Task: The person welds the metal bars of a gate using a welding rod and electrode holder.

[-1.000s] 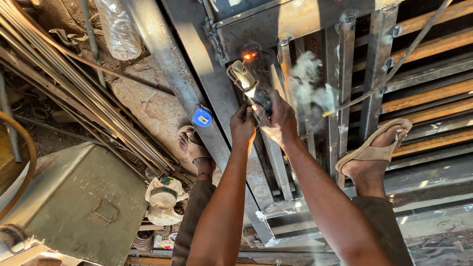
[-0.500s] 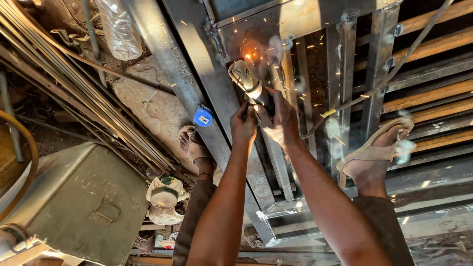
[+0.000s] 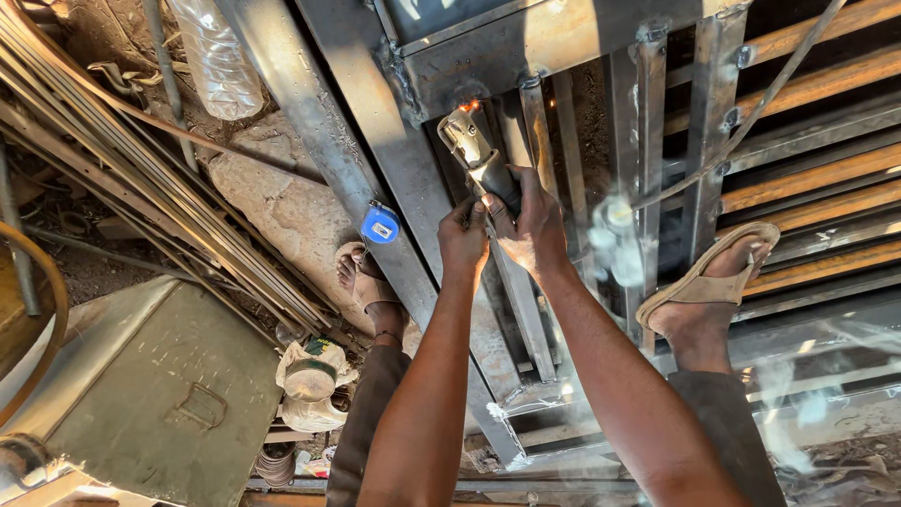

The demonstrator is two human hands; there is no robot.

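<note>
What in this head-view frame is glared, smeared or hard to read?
Head view: sun glare bleaches the metal frame at top; pale smoke smears beside the right hand; sparks glow at the grinder tip; the left hand stays sharp; the lower right edge is washed out.

1 grinder [image 3: 477, 155], 1 tape measure [image 3: 380, 225], 1 plastic bottle [image 3: 218, 61], 2 sandals [image 3: 704, 277].

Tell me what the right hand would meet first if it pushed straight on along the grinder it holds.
The right hand grips the angle grinder, which points up the picture. Going straight on, the grinder's head would likely meet the grey metal box section first, where sparks glow; depth there is hard to judge.
</note>
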